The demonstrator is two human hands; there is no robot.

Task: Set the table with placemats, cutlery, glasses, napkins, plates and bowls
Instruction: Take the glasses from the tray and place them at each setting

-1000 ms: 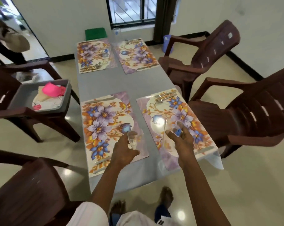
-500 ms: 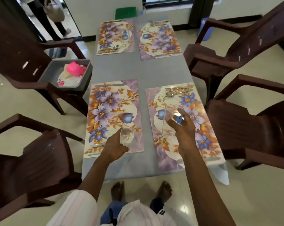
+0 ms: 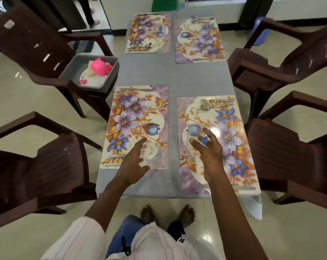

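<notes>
Left hand: the left hand (image 3: pixel 131 164) was released, fingers spread, beside the left glass (image 3: pixel 152 153); whether it touched the glass could not be told.
Left glass: it stood upright at the near inner corner of the near left placemat (image 3: pixel 136 126).
Right hand: the right hand (image 3: pixel 210 154) grasped the right glass (image 3: pixel 195 132), thumb on one side and fingers curled round the other.
Right glass: it was over the middle of the near right placemat (image 3: pixel 235 147); whether its base had reached the mat was unclear.
Near cutlery: a fork and spoon (image 3: pixel 213 104) lay at the far edge of the right mat and a knife (image 3: pixel 232 188) at its near edge; the left mat had silver pieces (image 3: pixel 112 160) at its near edge and one at its far edge.
Tub: a grey tub (image 3: pixel 110 79) on a chair (image 3: pixel 46 53) left of the table (image 3: pixel 174 76) held a pink bowl (image 3: pixel 99 67) and pale items, probably plates.
Far settings: the far left placemat (image 3: pixel 149 40) and far right placemat (image 3: pixel 200 44) both carried cutlery; the left one seemed to have a glass, though it was faint.
Done: four mats and the cutlery were laid, and the near glasses were nearly placed.
Left: napkins, plates and bowls were on no mat; a glass for the far right setting did not show.
</notes>
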